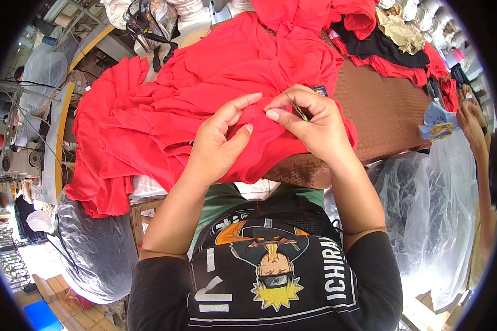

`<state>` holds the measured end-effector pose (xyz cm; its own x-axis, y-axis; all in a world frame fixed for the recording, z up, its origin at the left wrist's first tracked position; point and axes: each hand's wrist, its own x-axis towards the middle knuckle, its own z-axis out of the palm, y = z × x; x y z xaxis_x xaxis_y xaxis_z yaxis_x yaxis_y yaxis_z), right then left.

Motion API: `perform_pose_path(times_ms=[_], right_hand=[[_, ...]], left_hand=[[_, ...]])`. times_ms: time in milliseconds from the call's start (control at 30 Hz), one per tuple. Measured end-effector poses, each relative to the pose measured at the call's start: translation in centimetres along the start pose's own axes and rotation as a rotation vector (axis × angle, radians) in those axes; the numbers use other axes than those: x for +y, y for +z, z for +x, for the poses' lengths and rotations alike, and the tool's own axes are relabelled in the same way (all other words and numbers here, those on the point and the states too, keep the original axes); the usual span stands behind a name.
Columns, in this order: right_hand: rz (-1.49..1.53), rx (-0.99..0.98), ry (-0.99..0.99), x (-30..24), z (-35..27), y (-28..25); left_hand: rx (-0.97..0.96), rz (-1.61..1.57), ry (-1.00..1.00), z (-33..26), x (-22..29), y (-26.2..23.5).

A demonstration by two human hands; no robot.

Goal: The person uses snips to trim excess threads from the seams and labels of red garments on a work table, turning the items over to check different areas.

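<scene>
A pile of red cloth garments (215, 71) spreads over the table before me. My left hand (223, 138) is over the red cloth, thumb and index finger apart, with nothing visible between them. To its right, my right hand (317, 121) is closed with thumb and index finger brought close together. Tucked in its curled fingers is a small slim tool, thread snips by its look (302, 114), with a dark thin part and a yellowish part; the fingers hide most of it. A small dark label (320, 91) shows just behind that hand.
The table has a brown patterned cover (378, 110). Black cloth (386, 49) and crumpled tan material (400, 33) lie at the far right. Another person's hand (472, 118) is at the right, near a blue piece (439, 120). Clear plastic bags (425, 204) bulge below; yellow-edged tables (61, 143) stand left.
</scene>
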<state>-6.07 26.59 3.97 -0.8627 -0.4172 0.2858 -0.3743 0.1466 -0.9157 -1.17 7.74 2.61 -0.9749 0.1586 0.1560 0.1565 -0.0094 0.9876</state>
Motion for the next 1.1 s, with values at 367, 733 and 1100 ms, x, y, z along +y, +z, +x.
perform_pose_path(times_ms=[367, 733, 1100], right_hand=[[0.127, 0.031, 0.059, 0.0, -0.2, -0.4], [-0.287, -0.056, 0.002, -2.4, -0.9, -2.9], [-0.254, -0.194, -0.167, -2.1, -1.5, -4.1]], left_hand=[[0.030, 0.640, 0.138, 2.2, 3.4, 1.5], [-0.119, 0.392, -0.173, 2.2, 2.3, 0.2], [-0.138, 0.281, -0.173, 2.3, 3.3, 0.0]])
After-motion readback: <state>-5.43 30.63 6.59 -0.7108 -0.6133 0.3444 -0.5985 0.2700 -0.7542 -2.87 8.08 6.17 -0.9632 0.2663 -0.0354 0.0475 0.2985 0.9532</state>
